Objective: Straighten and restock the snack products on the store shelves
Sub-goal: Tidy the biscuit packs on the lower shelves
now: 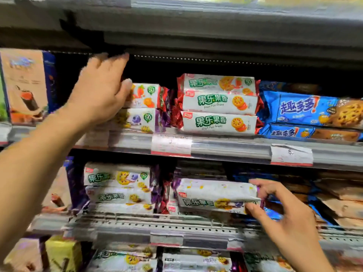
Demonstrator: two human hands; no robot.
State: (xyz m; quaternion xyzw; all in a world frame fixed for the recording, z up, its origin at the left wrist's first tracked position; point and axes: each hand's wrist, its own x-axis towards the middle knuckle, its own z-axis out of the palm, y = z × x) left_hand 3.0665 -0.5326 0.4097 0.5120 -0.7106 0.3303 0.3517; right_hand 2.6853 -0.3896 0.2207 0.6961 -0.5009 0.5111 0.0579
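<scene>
left hand (pixel 102 89) spread, pressing upper-shelf pack (pixel 144 95) | right hand (pixel 282 211) pinching lower pack (pixel 216 195) | step: straightening | next: seat lower pack flush

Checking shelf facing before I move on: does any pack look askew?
Yes. The purple-ended biscuit pack on the lower shelf sits tilted, pinched at its right end by the right hand. The red-ended packs above lie stacked flat.
</scene>
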